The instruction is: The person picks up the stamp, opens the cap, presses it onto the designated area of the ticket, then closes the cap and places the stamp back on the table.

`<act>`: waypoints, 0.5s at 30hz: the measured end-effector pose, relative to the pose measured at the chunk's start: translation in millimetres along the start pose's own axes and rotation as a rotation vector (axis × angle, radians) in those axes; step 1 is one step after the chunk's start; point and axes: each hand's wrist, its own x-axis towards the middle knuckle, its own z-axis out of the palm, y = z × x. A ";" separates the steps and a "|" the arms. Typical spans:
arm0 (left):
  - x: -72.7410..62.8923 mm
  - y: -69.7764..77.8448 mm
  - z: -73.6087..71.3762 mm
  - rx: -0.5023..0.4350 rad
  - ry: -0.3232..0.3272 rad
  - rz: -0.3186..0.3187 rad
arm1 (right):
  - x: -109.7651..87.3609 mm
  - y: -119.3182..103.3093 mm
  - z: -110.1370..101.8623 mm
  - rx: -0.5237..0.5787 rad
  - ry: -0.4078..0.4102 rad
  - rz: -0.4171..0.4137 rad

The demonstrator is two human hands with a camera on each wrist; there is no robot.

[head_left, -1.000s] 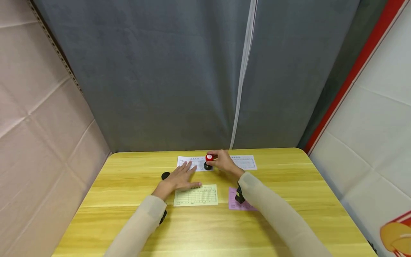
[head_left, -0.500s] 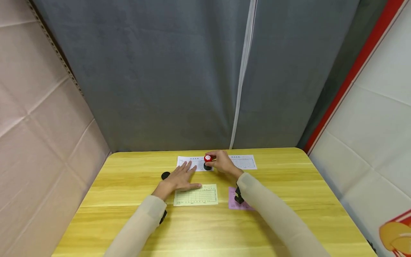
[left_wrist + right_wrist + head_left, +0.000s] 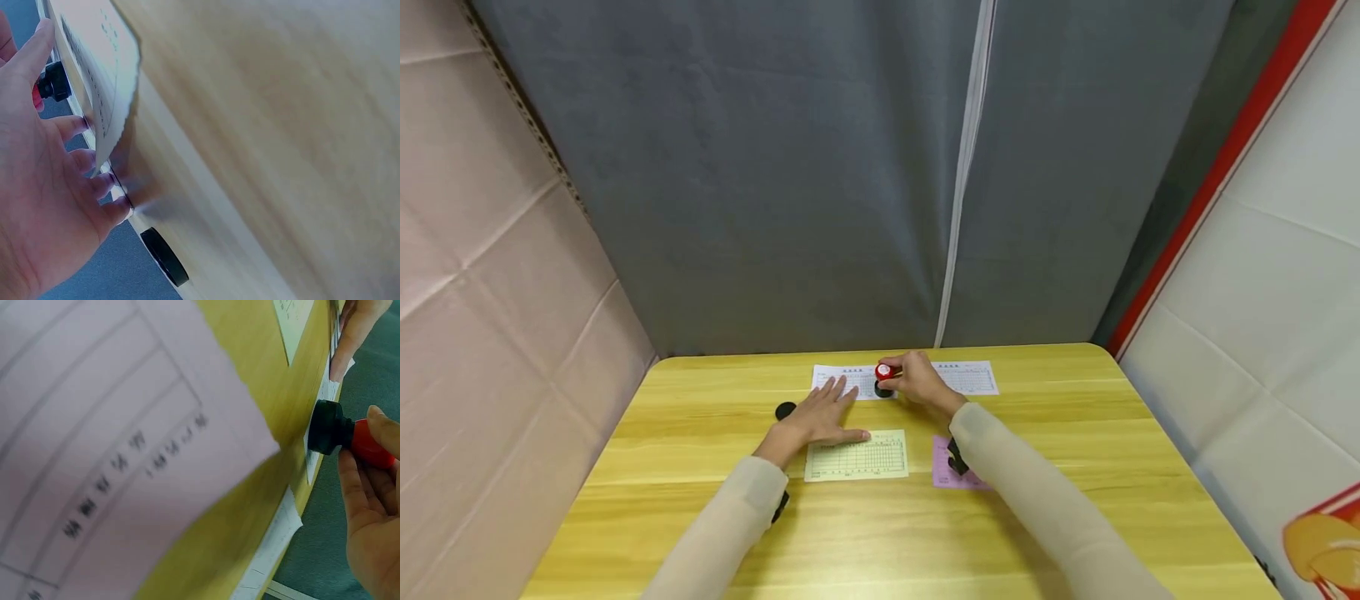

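Observation:
My right hand (image 3: 920, 382) pinches the red knob of a stamp (image 3: 884, 372) between thumb and fingers. The stamp's round black base (image 3: 326, 428) stands on the right part of a white printed form (image 3: 863, 382) near the table's back edge. Spread over that form's left side is my left hand (image 3: 820, 417), fingers straight, its thumb reaching over the top edge of a pale green form (image 3: 859, 460). A round black cap (image 3: 164, 256) lies just left of the left hand. The print under the stamp is hidden.
Another white form (image 3: 972, 379) lies right of the stamp, partly behind the right hand. A pink form (image 3: 946, 473) is partly covered by the right forearm. Grey curtain (image 3: 805, 208) rises behind the wooden table (image 3: 850, 542).
The stamp's red knob has shifted slightly left and down toward its base, with the right hand. My left hand stays in place on the form.

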 end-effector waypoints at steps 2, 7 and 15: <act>-0.4 -0.4 0.4 0.008 -0.002 -0.003 | 1.1 0.3 0.7 -0.018 -0.008 -0.001; -1.2 -1.4 0.0 0.023 0.000 -0.001 | 3.2 0.2 1.3 -0.059 -0.005 -0.003; -0.3 -3.7 -0.8 0.013 0.010 0.010 | 4.9 -1.6 0.3 -0.091 -0.001 -0.025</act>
